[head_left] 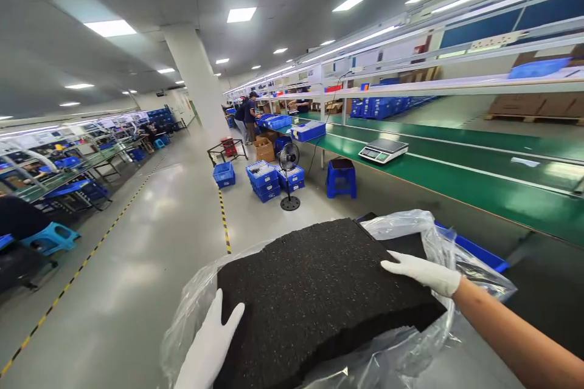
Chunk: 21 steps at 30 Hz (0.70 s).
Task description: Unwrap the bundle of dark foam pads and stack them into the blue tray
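A thick black foam sheet (314,285) with small pale specks and uneven edges lies in front of me. Around it a clear plastic bag (187,316) is bunched, its folds showing on both sides and along the near edge. My left hand (210,340), in a white glove, rests at the sheet's left edge with thumb and fingers spread. On the right side my right hand (422,270), also gloved, lies on the sheet near its edge, fingers stretched out. Both hands are open and touch the foam. What supports the sheet underneath is hidden.
To the right runs a long green workbench (456,173) with a digital scale (383,149). Ahead stand a black fan (289,161), stacked blue crates (263,181) and a blue stool (341,179). A blue bin (479,249) is partly hidden beside the bag. People (250,115) work farther off.
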Each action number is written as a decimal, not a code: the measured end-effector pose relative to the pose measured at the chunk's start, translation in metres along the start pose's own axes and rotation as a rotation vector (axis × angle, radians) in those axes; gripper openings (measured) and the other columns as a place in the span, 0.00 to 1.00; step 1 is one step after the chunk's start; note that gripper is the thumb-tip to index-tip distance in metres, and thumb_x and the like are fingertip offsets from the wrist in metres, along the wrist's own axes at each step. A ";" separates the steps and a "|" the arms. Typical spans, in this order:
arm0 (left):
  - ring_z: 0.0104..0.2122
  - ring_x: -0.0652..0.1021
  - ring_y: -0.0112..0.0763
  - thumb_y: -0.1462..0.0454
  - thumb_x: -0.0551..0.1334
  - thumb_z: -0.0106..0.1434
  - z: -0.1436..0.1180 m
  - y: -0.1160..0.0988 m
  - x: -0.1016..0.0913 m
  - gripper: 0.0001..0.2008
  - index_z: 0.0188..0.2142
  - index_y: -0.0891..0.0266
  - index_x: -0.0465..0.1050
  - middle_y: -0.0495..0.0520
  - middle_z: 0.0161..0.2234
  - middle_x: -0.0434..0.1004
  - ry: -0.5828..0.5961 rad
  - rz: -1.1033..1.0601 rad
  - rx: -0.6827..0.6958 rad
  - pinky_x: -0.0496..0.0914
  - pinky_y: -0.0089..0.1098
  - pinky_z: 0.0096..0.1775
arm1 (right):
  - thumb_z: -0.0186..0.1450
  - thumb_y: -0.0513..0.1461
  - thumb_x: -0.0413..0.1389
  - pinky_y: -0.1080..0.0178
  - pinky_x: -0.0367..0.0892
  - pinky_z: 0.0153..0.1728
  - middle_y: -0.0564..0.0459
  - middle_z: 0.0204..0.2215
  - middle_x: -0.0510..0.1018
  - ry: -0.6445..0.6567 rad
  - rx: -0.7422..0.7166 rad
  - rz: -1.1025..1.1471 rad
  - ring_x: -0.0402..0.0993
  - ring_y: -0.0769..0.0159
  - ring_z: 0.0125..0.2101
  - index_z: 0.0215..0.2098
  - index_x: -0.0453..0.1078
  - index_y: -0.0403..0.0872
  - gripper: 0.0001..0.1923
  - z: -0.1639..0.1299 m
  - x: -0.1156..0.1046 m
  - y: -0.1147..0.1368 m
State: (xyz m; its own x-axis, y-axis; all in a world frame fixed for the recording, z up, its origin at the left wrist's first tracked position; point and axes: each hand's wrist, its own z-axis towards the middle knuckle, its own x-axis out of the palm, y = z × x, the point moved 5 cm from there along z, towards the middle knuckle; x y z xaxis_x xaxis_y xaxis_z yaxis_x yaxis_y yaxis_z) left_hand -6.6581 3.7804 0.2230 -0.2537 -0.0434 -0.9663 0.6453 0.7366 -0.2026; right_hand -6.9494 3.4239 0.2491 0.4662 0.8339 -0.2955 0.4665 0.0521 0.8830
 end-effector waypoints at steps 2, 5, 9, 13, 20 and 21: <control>0.65 0.57 0.57 0.71 0.56 0.62 -0.011 -0.021 0.002 0.27 0.60 0.53 0.66 0.62 0.66 0.54 0.001 0.282 0.081 0.71 0.51 0.51 | 0.49 0.56 0.64 0.51 0.65 0.55 0.42 0.49 0.77 0.133 -0.020 0.080 0.72 0.47 0.51 0.49 0.73 0.42 0.36 -0.002 0.009 -0.003; 0.64 0.58 0.62 0.79 0.55 0.58 -0.021 -0.044 0.008 0.35 0.60 0.47 0.64 0.65 0.65 0.56 -0.015 0.548 0.106 0.71 0.52 0.49 | 0.49 0.58 0.63 0.50 0.65 0.56 0.43 0.48 0.77 0.192 -0.027 0.119 0.72 0.48 0.50 0.48 0.73 0.42 0.37 -0.001 0.010 -0.006; 0.61 0.63 0.62 0.81 0.53 0.58 -0.024 -0.052 0.014 0.37 0.60 0.45 0.64 0.68 0.65 0.55 -0.026 0.650 0.054 0.74 0.50 0.45 | 0.51 0.61 0.60 0.48 0.56 0.62 0.43 0.53 0.74 0.154 -0.043 0.015 0.64 0.46 0.58 0.50 0.73 0.42 0.40 0.003 -0.001 -0.012; 0.60 0.65 0.62 0.83 0.52 0.57 -0.024 -0.053 0.015 0.38 0.59 0.47 0.65 0.71 0.65 0.54 -0.044 0.671 0.040 0.73 0.49 0.47 | 0.53 0.66 0.53 0.48 0.41 0.66 0.41 0.60 0.65 -0.046 0.011 -0.219 0.53 0.45 0.63 0.53 0.72 0.39 0.46 0.011 -0.024 -0.030; 0.61 0.65 0.59 0.83 0.49 0.58 -0.022 -0.061 0.015 0.38 0.60 0.47 0.65 0.71 0.65 0.53 -0.035 0.689 0.044 0.74 0.46 0.46 | 0.58 0.62 0.48 0.52 0.43 0.66 0.48 0.64 0.60 -0.079 -0.187 -0.277 0.52 0.51 0.64 0.65 0.59 0.45 0.45 0.014 -0.040 -0.037; 0.61 0.64 0.59 0.83 0.48 0.59 -0.021 -0.061 0.015 0.38 0.60 0.47 0.65 0.71 0.65 0.52 -0.035 0.685 0.049 0.74 0.46 0.46 | 0.60 0.59 0.47 0.52 0.44 0.66 0.48 0.65 0.58 -0.124 -0.187 -0.296 0.52 0.53 0.64 0.67 0.54 0.45 0.44 0.014 -0.042 -0.035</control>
State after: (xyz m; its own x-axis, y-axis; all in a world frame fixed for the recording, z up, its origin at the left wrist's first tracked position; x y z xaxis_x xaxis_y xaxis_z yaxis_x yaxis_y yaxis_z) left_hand -6.7164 3.7493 0.2239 0.2455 0.3988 -0.8836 0.6841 0.5745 0.4494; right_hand -6.9753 3.3792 0.2256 0.4251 0.6951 -0.5797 0.4545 0.3899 0.8009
